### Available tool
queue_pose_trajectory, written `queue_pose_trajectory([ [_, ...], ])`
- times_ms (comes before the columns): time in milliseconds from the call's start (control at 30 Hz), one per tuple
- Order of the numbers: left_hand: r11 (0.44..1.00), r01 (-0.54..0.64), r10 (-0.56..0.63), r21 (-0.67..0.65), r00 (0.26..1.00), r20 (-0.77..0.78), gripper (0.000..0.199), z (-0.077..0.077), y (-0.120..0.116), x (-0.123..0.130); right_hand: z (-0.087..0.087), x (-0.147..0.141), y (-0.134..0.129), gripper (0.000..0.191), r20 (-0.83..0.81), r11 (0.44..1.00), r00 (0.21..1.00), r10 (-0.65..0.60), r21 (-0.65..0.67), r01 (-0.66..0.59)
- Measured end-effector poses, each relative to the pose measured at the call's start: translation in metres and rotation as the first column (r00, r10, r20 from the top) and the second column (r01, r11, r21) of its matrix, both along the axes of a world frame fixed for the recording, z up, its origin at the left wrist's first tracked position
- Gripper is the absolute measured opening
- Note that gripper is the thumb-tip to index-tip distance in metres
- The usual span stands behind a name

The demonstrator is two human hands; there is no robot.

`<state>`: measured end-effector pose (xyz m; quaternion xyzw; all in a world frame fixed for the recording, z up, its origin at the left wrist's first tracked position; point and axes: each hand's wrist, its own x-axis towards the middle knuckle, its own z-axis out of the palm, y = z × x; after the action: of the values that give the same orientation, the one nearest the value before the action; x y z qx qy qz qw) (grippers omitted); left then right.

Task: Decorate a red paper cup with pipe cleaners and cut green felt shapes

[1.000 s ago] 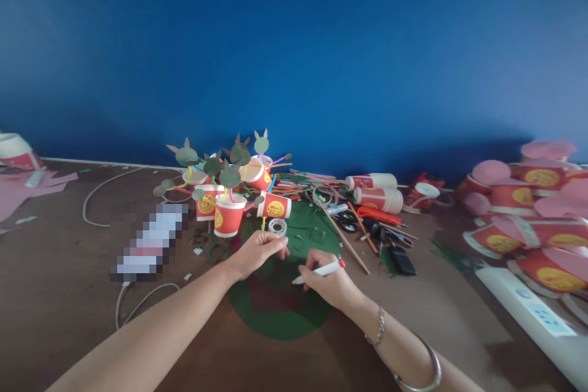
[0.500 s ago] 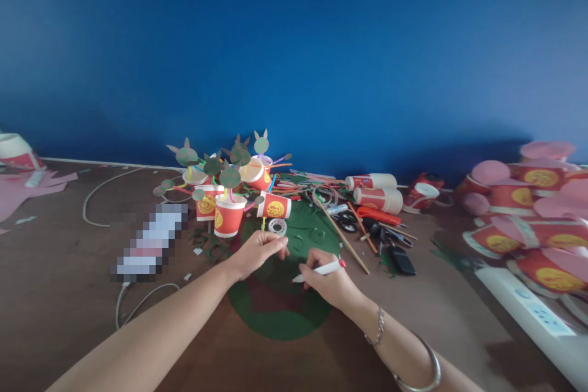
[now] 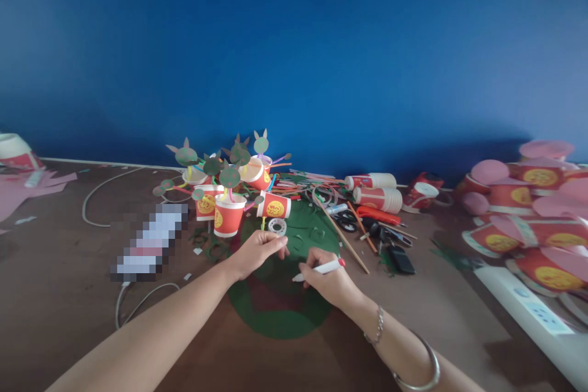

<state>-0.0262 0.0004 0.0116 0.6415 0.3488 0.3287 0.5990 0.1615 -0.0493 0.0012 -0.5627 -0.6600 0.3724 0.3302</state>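
My right hand (image 3: 324, 275) is closed round a white marker (image 3: 329, 267) with a red end, its pale tip pointing left. My left hand (image 3: 260, 252) is closed just to the left, thumb and forefinger pressed together; whatever they may pinch is too small to name. Both hands are over dark green paper (image 3: 287, 326), on which a darker reddish patch (image 3: 271, 298) shows. Beyond my left hand sits a roll of tape (image 3: 277, 226). A red cup (image 3: 275, 206) lies on its side behind it, and another red cup (image 3: 228, 217) stands to the left with a green paper figure above.
A blurred-out phone (image 3: 151, 239) with a cable lies left. Thin sticks (image 3: 342, 234), stacked cups (image 3: 379, 199), an orange tool (image 3: 379, 215) and a black object (image 3: 401, 260) are right of centre. Farther right are a power strip (image 3: 528, 303) and pink-trimmed cups (image 3: 500, 245).
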Motion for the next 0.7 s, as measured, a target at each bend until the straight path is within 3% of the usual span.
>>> queue_pose_trajectory([
  [700, 1.0, -0.003, 0.003, -0.003, 1.0, 0.002, 0.04, 0.0, 0.0, 0.0001, 0.0011, 0.0, -0.0008, 0.022, 0.002, 1.0, 1.0, 0.013, -0.014, -0.013],
])
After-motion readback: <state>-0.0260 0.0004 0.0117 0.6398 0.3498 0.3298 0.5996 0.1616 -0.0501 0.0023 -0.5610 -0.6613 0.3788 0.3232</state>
